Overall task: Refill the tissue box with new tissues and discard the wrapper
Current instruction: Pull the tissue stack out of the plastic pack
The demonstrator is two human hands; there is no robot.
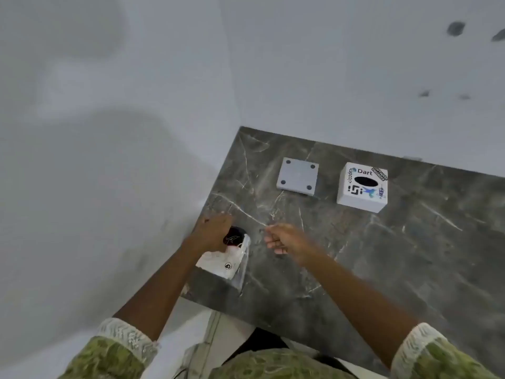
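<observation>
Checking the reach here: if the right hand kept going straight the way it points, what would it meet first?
The right hand points left, toward the tissue pack under the left hand. Only bare countertop lies between, so it would likely meet the pack's clear wrapper first, though depth is uncertain.

Tissue box (362, 187): a white cube with a dark oval slot in its top, stickers around the slot, one reading "Dart". It stood upright on my desk near the back wall, with no tissue showing through the slot.

Base plate (297, 176): a flat pale grey square with four dark round pads at its corners. It lay by itself just left of the box, apart from it.

Tissue pack (225, 262): white tissues in clear wrapper with a black round label. It sat at the desk's near left edge, gripped from above by my left hand (214, 232).
</observation>
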